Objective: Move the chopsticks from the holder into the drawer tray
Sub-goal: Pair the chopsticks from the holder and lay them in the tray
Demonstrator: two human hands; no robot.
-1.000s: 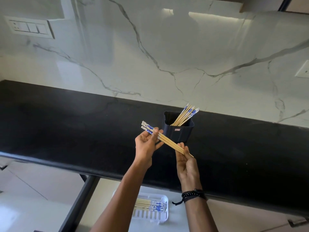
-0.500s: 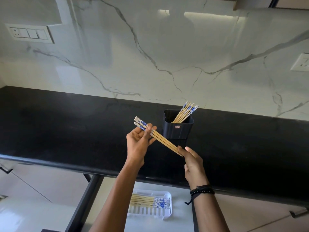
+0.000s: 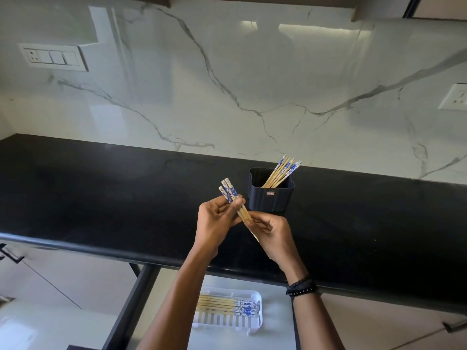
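Both hands hold one bundle of chopsticks (image 3: 230, 195) over the black counter (image 3: 101, 198). The left hand (image 3: 217, 221) pinches the bundle just below its blue-and-white patterned tops, thumb pressed across the sticks and fingers curled behind. Three patterned tops show above that thumb, tilted up and to the left. The right hand (image 3: 274, 236) curls its fingers round the plain wooden lower part, touching the left hand's fingertips, and the tips of the sticks are hidden under it. Two dark beaded bands (image 3: 300, 287) circle the right wrist.

Far to the left of the grip and well above it, one white switch plate (image 3: 53, 58) sits on the marble wall. Directly below the grip, past the counter edge, an open drawer (image 3: 275, 324) carries one white slotted tray (image 3: 257, 322). In the tray lie chopsticks already moved (image 3: 222, 304), side by side with patterned ends to the right. They number about six, though they lie too close to count surely. Just to the right of the grip and a little behind it stands one dark ribbed holder (image 3: 270, 195) on the counter. The remaining chopsticks (image 3: 286, 169) lean in it towards the right, roughly six, their tops overlapping. Far right of the grip, one white socket (image 3: 454, 97) shows at the wall's edge.
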